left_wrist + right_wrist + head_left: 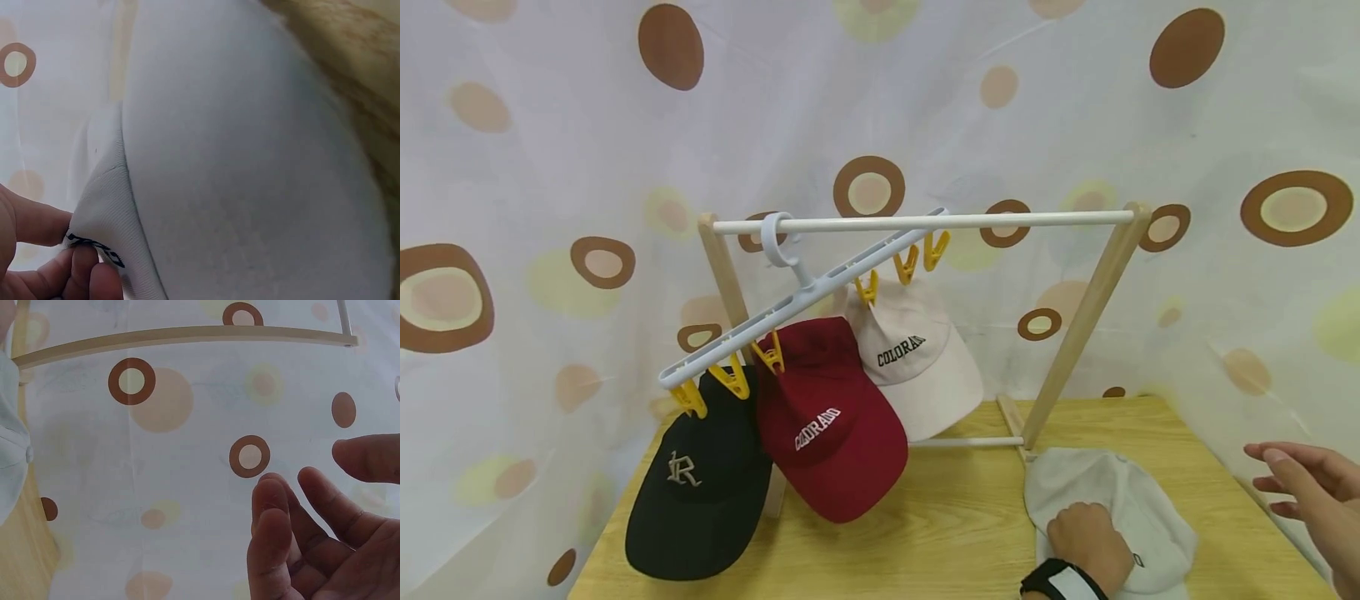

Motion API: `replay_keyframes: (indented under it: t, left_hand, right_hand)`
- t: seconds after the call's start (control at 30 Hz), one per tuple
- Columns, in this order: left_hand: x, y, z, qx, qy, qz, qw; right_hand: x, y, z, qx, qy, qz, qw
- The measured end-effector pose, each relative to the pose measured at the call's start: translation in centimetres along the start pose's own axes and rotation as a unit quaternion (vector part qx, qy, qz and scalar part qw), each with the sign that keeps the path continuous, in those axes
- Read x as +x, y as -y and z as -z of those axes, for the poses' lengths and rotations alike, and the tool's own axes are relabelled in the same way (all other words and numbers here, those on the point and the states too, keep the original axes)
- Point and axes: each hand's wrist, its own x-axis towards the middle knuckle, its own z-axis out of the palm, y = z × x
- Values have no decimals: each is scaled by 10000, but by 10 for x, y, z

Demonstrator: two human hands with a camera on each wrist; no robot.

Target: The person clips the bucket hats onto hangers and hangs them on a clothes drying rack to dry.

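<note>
A pale grey-white baseball cap (1157, 517) lies on the table at the front right. My left hand (1090, 537), with a black band on its wrist, is on its front. In the left wrist view the thumb and fingers pinch the cap's fabric (112, 206) right at the dark lettering, and the brim (250, 137) fills the middle. My right hand (1318, 496) is held up at the right edge, beside the table. Its thumb stands apart from loosely bent fingers (272, 544), and nothing is between them.
A white clip hanger (808, 296) hooks tilted on the rack's white rail (925, 222). From its yellow clips hang a black cap (700, 492), a dark red cap (827, 417) and a cream cap (917, 358). Two yellow clips (907, 265) hold nothing. The rack's wooden leg (1082, 333) stands behind the grey-white cap.
</note>
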Motion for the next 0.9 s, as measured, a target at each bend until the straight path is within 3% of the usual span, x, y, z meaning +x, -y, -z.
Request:
replay_keyframes:
  t: [0.2, 0.33, 0.57, 0.9]
  left_hand:
    - [1, 11, 3, -101, 127, 137, 9998]
    - [0, 12, 3, -239, 239, 6, 9994]
    - [-2, 16, 1, -318, -7, -320, 9990]
    - [-5, 28, 15, -436, -357, -565, 9968]
  right_hand:
    - [-2, 2, -3, -384, 247, -107, 9989]
    - [-5, 5, 1, -472, 250, -159, 9984]
    - [-6, 9, -1, -378, 261, -257, 9986]
    - [-3, 9, -9, -455, 242, -152, 9986]
